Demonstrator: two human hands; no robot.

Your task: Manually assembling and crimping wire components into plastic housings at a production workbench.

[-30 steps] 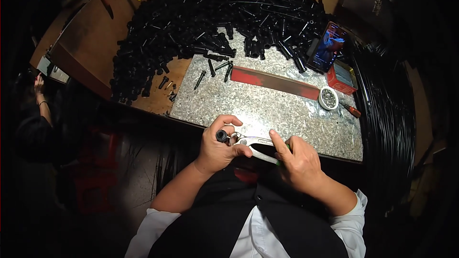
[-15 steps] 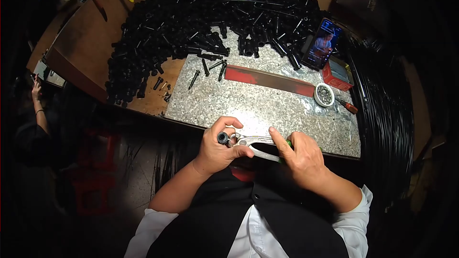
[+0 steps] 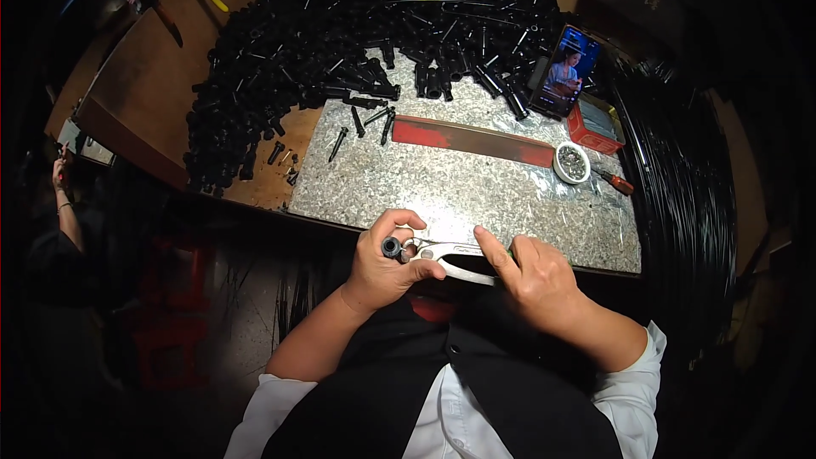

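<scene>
My left hand (image 3: 382, 265) is closed around a black tubular part (image 3: 391, 246), whose round open end faces up. Its thumb and forefinger curl past the head of a pair of silver pliers (image 3: 461, 251). My right hand (image 3: 535, 276) grips the pliers by the handles, a bit of green grip showing beside the fingers, with the forefinger stretched along the upper handle. The pliers' jaws meet the black part at my left hand; fingers partly hide that contact. Both hands are just off the near edge of a speckled stone slab (image 3: 476, 191).
A big heap of black tubular parts (image 3: 340, 42) covers the bench's far side. On the slab lie a red-and-brown bar (image 3: 472, 143), a white bowl of small metal pieces (image 3: 571, 163) and a screwdriver (image 3: 623, 184). A lit phone (image 3: 563, 72) stands by a red box (image 3: 593, 129). Long black strands (image 3: 680, 187) hang at right.
The whole view has shifted slightly, the bench moving a little left. Both hands keep nearly the same pose on the black part and the pliers.
</scene>
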